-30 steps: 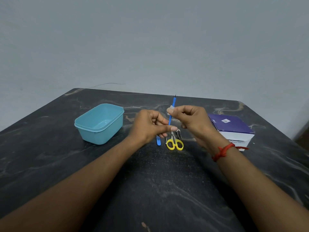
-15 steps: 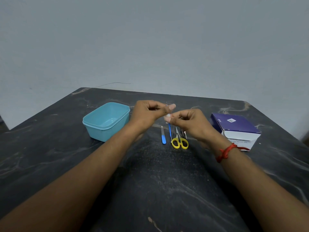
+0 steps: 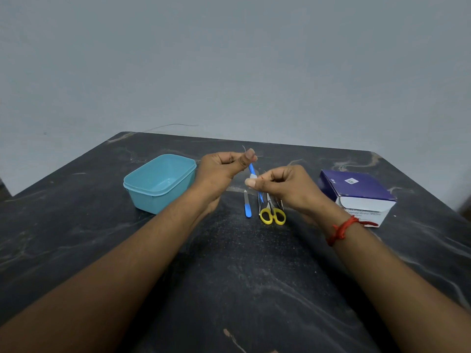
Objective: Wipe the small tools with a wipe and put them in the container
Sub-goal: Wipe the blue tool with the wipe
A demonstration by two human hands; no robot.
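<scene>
While pinching the upper end of the thin blue tool (image 3: 251, 169) in the left hand (image 3: 221, 169), thumb pressed against curled fingers, holds it slanted in the air over the dark marbled table (image 3: 229, 289), between container and box. Clamps a small white wipe (image 3: 253, 176) round the tool's middle with the right hand (image 3: 288, 187), thumb and forefinger closed on it, other fingers curled in. Shows a fine metal tip past the left thumb and the tool's lower blue end below the right thumb. Has, flat on the table just under the hands, a blue-handled file (image 3: 247, 211) and yellow-handled scissors (image 3: 272, 218) side by side, with another metal piece half hidden behind the right hand. Sets the light-blue container (image 3: 153, 203) to the left, lidless, only its bare floor visible inside. Puts the purple-and-white box (image 3: 356, 189) to the right, with a small white code label on top and side print too blurred to read surely. Wears a red thread (image 3: 341, 229) on the right wrist.
</scene>
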